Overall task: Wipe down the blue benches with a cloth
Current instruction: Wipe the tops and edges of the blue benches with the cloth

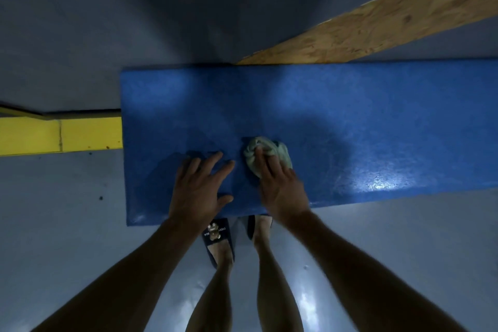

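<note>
Far left, a yellow painted beam (62, 135) runs left-right and butts against the left end of the blue bench (350, 121). Its surface is flat and smooth, with a thin seam across it and a few dark specks. The floor (67, 224) around it is grey, glossy, with light glare near the bottom.

The bench is a long rectangle, its long axis running left to right across the view; the left end is square-cornered and the right end runs out of frame. The top is a slightly pebbled blue coating, shiny, with a wet-looking sheen and bright glare toward the right near edge.

The left hand (200, 188) lies flat, palm down, on the near-left part of the bench, fingers straight and slightly spread, thumb out to the side, pointing away from the person. It holds nothing.

Just beside it to the right, the cloth (265, 155) is a pale green, soft, crumpled wad on the bench top, roughly central in the view and closer to the near edge. The right hand (280, 186) presses on it from above, fingers close together over the wad; whether the fingertips curl into the fabric is hard to tell in the dim light.

Below the bench edge, dark slippers (218, 237) with printed straps stand on the floor.

Upper right, a rough plywood board (377, 19) with chip-grain texture slants up to the right behind the bench.
</note>
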Available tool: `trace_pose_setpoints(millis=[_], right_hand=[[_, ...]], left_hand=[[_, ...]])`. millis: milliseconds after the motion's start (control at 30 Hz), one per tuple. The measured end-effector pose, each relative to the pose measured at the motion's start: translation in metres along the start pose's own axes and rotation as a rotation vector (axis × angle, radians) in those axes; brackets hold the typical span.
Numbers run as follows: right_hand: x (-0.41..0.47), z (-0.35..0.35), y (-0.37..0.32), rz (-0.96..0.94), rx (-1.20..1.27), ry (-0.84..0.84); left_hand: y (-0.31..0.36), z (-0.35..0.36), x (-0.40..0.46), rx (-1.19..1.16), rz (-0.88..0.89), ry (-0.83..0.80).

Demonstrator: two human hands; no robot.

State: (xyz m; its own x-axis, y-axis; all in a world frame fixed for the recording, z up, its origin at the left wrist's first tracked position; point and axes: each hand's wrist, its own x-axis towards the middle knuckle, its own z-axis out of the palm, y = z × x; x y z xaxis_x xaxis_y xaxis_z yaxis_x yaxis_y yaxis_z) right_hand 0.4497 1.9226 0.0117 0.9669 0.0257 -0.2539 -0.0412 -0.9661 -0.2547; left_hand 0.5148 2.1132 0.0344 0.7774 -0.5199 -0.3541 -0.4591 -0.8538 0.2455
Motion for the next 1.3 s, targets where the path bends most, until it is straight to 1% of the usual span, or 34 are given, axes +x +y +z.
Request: trace_pose_setpoints(millis=[33, 67, 100, 133, 200, 267, 300, 333, 367, 400, 433, 500, 533, 567, 600, 633, 667, 700, 767, 800, 833, 900, 933, 967, 1000, 1033, 1067, 1133, 1200, 1233, 1267, 1300], right_hand=[[-0.001, -0.006, 0.022, -0.094, -0.063, -0.015], [-0.003, -0.012, 0.048, -0.119, -0.112, -0.006], [-0.004, -0.019, 0.074, -0.057, -0.116, 0.016], [-0.006, -0.027, 0.096, 0.082, -0.065, 0.043], [-0.006, -0.033, 0.121, 0.45, 0.094, 0.118], [0.003, -0.024, 0.112, 0.772, 0.22, 0.232], [0.011, -0.017, 0.095, 0.861, 0.245, 0.286], [0.019, -0.01, 0.072, 0.893, 0.264, 0.317], [0.026, -0.002, 0.046, 0.875, 0.283, 0.318], [0.03, 0.004, 0.019, 0.812, 0.291, 0.3], [0.032, 0.009, -0.006, 0.704, 0.281, 0.266], [0.028, 0.011, -0.037, 0.377, 0.208, 0.164], [0.026, 0.009, -0.037, 0.168, 0.157, 0.111], [0.026, 0.005, -0.025, -0.039, 0.102, 0.07], [0.029, -0.001, -0.005, -0.206, 0.028, 0.046], [0.033, -0.007, 0.019, -0.298, -0.045, 0.039], [0.039, -0.014, 0.046, -0.292, -0.086, 0.043], [0.046, -0.024, 0.074, -0.202, -0.093, 0.055], [0.055, -0.042, 0.12, 0.107, -0.035, 0.091], [0.059, -0.048, 0.132, 0.271, 0.017, 0.116], [0.064, -0.049, 0.133, 0.423, 0.071, 0.156], [0.078, -0.041, 0.109, 0.66, 0.155, 0.257], [0.084, -0.034, 0.086, 0.727, 0.2, 0.287], [0.088, -0.026, 0.061, 0.741, 0.241, 0.295], [0.088, -0.018, 0.034, 0.694, 0.267, 0.28], [0.086, -0.011, 0.01, 0.594, 0.273, 0.239], [0.082, -0.008, -0.009, 0.45, 0.257, 0.183], [0.077, -0.009, -0.017, 0.071, 0.198, 0.079], [0.081, -0.019, 0.013, -0.297, 0.04, 0.027], [0.087, -0.025, 0.037, -0.396, -0.055, 0.033], [0.093, -0.033, 0.064, -0.405, -0.116, 0.043], [0.099, -0.04, 0.09, -0.321, -0.136, 0.044]], left_hand=[[0.0, -0.001, -0.001, 0.005, 0.001, 0.004], [-0.001, -0.001, -0.001, 0.007, 0.001, 0.013], [-0.001, -0.002, 0.0, 0.007, 0.003, 0.028], [-0.002, -0.004, 0.001, 0.006, 0.009, 0.046], [-0.005, -0.008, 0.006, -0.015, 0.028, 0.084], [-0.011, -0.015, 0.011, -0.053, 0.034, 0.149], [-0.015, -0.02, 0.016, -0.051, 0.023, 0.168], [-0.02, -0.025, 0.021, -0.035, 0.003, 0.162], [-0.024, -0.029, 0.028, -0.014, -0.019, 0.134], [-0.028, -0.033, 0.034, 0.006, -0.041, 0.091], [-0.031, -0.035, 0.039, 0.026, -0.064, 0.041], [-0.035, -0.036, 0.045, 0.061, -0.095, -0.033], [-0.036, -0.035, 0.046, 0.069, -0.096, -0.046], [-0.036, -0.033, 0.047, 0.069, -0.097, -0.052], [-0.037, -0.033, 0.048, 0.06, -0.102, -0.053], [-0.037, -0.033, 0.048, 0.046, -0.111, -0.048], [-0.037, -0.034, 0.048, 0.033, -0.118, -0.034], [-0.037, -0.034, 0.048, 0.022, -0.118, -0.01], [-0.036, -0.034, 0.048, 0.005, -0.109, 0.034], [-0.036, -0.034, 0.048, 0.002, -0.106, 0.049], [-0.037, -0.033, 0.048, -0.001, -0.104, 0.059], [-0.037, -0.034, 0.049, 0.0, -0.107, 0.043], [-0.036, -0.034, 0.05, 0.005, -0.116, 0.022], [-0.036, -0.035, 0.051, 0.013, -0.127, 0.007], [-0.036, -0.035, 0.053, 0.02, -0.136, 0.001], [-0.037, -0.034, 0.054, 0.023, -0.138, 0.002], [-0.037, -0.033, 0.055, 0.022, -0.135, 0.006], [-0.036, -0.031, 0.055, 0.017, -0.134, 0.01], [-0.036, -0.03, 0.057, 0.007, -0.153, 0.003], [-0.036, -0.03, 0.057, 0.001, -0.165, -0.006], [-0.037, -0.029, 0.057, -0.002, -0.172, -0.013], [-0.038, -0.028, 0.057, 0.001, -0.175, -0.014]])
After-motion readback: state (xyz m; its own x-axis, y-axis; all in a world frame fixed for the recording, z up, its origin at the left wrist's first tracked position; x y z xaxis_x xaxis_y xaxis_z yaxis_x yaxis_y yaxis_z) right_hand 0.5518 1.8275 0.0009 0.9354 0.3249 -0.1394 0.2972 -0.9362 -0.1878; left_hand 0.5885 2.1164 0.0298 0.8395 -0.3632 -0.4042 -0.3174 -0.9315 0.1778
